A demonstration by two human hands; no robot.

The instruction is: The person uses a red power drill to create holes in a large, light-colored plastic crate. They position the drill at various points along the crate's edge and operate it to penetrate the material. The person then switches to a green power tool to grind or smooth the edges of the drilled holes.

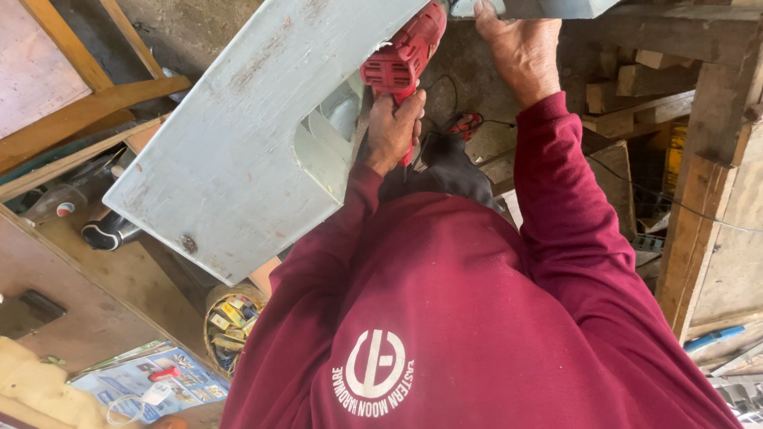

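Head view: the left hand (395,131) is wrapped tight round the grip of a red power drill (404,54), whose ribbed plastic body runs up and away toward the pale grey painted board (238,143). The right hand (520,49) is nearer the board's far end, fingers curled over its edge. The board is flat, scuffed, with 1 cut-out notch, and slants across stacked timber offcuts (628,83).

Close head view, straight down
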